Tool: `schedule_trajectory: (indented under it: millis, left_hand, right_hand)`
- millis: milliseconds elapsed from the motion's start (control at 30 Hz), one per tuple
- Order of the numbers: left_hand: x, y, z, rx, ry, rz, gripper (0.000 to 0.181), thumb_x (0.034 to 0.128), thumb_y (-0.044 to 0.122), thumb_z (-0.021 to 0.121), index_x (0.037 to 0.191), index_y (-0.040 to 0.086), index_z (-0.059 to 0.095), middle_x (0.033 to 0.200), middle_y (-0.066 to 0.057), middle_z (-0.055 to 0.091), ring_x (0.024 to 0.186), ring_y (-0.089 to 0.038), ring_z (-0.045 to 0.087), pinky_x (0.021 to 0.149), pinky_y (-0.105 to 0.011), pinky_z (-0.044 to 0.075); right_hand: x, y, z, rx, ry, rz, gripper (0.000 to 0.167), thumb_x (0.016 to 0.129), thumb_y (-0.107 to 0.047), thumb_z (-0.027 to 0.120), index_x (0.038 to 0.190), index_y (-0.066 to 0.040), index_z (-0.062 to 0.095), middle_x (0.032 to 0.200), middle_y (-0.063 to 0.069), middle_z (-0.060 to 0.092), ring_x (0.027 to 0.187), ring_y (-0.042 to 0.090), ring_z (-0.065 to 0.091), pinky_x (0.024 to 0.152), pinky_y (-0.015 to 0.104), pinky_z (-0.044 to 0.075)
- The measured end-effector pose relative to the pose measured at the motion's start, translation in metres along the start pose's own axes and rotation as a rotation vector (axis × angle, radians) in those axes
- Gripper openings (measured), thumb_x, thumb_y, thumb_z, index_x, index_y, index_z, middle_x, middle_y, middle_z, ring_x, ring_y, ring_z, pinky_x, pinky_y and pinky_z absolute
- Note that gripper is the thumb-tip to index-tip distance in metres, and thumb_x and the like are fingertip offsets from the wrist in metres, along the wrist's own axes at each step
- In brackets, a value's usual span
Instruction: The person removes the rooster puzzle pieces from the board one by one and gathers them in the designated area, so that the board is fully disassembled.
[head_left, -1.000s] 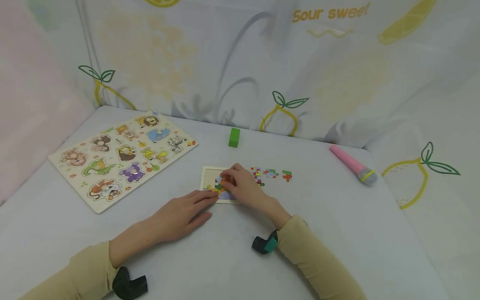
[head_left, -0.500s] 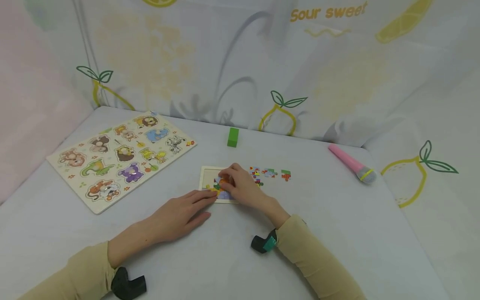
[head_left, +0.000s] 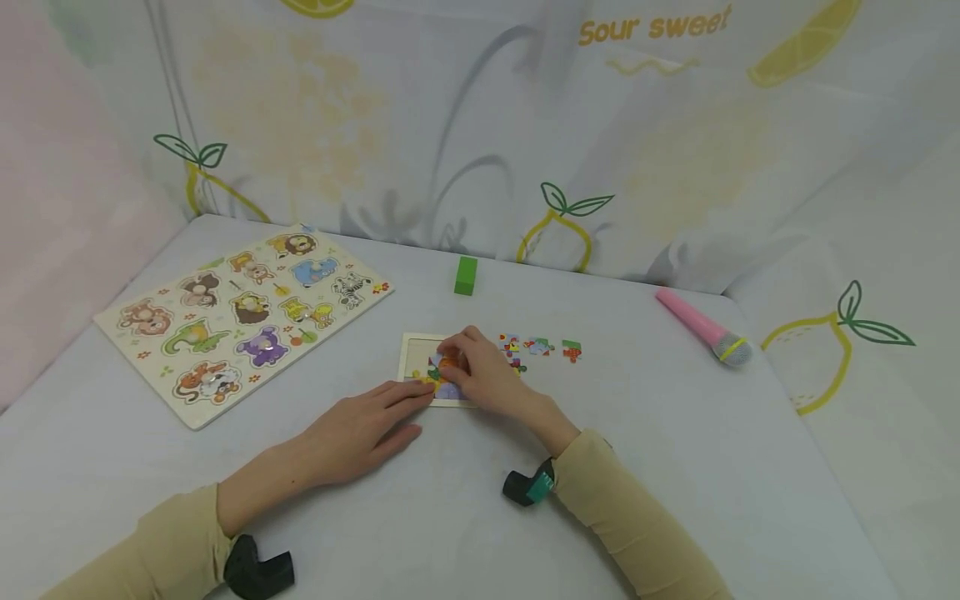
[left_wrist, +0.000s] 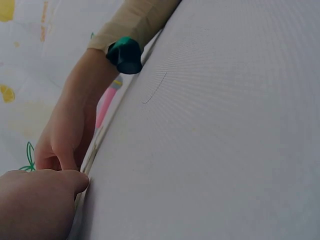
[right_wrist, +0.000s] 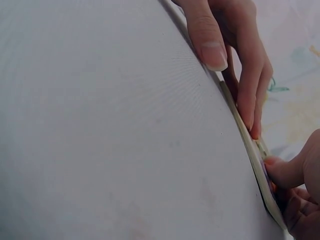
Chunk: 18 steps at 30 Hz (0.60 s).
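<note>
A small light wooden puzzle tray (head_left: 402, 357) lies mid-table with colourful jigsaw pieces (head_left: 450, 391) in its lower part. My left hand (head_left: 363, 432) lies flat at the tray's left side, its straight fingertips touching the near-left edge and pieces. Over the tray's right half, my right hand (head_left: 491, 373) has curled fingers and pinches a small puzzle piece (head_left: 447, 367) with some orange on it, mostly hidden by the fingers. In the right wrist view, the right thumb (right_wrist: 285, 171) sits low at the tray rim (right_wrist: 250, 150), opposite the left fingers (right_wrist: 252, 95).
Several loose jigsaw pieces (head_left: 541, 346) lie right of the tray, some partly behind the right hand. A green block (head_left: 466, 276) stands beyond it. At the left is an animal peg puzzle board (head_left: 225, 335); at the right, a pink toy microphone (head_left: 699, 325). A printed curtain (head_left: 420, 100) hangs behind.
Both hands keep their places at the tray. Only a slight shift of the whole head view shows; no piece has visibly moved.
</note>
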<state>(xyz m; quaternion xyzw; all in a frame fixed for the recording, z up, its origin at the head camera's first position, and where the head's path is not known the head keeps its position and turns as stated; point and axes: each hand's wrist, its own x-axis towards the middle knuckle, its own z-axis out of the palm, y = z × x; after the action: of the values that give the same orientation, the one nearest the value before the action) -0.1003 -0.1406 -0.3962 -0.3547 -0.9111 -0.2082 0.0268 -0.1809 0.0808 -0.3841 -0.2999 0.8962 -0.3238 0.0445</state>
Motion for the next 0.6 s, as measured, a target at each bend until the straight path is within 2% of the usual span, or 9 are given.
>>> schedule_trajectory:
  millis: [600]
  left_hand:
    - [0.0007,-0.0005,0.0001,-0.002,0.003,0.005,0.046,0.1001,0.029,0.061,0.141,0.009,0.057,0.145,-0.002,0.055,0.132,-0.021,0.054,0.099,-0.043,0.053]
  right_hand:
    - [0.0005,0.0015,0.0,0.015,0.02,-0.032,0.022,0.096,-0.009,0.067,0.117,-0.003,0.063,0.1,0.006,0.057,0.076,0.011,0.05,0.067,0.02,0.042]
